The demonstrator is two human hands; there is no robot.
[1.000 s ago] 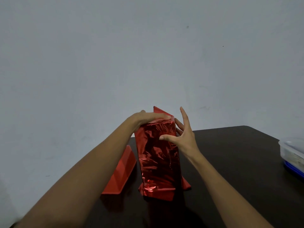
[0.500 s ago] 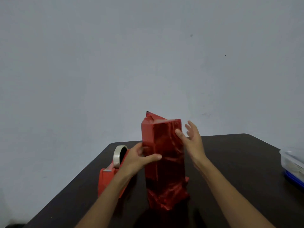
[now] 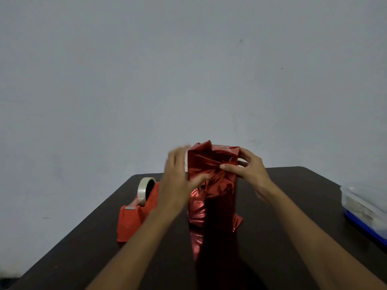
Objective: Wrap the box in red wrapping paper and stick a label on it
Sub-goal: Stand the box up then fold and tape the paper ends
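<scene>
A tall box wrapped in shiny red paper [image 3: 212,185] stands upright on the dark table [image 3: 293,206], its top end crumpled and loosely folded. My right hand [image 3: 249,166] grips the upper right corner, thumb pressed on the front face, fingers behind. My left hand [image 3: 178,176] is blurred at the box's left side, fingers spread, thumb touching the front paper. A loose flap of red paper sticks out at the base on the right. No label is in view.
A red tape dispenser [image 3: 136,212] with a roll of clear tape [image 3: 144,190] sits left of the box, partly behind my left forearm. A clear plastic container with a blue lid [image 3: 364,208] lies at the table's right edge. A plain wall stands behind.
My left hand rose from the box's lower front to its upper left side. My right hand closed on the top right corner, and the top paper now looks crumpled.
</scene>
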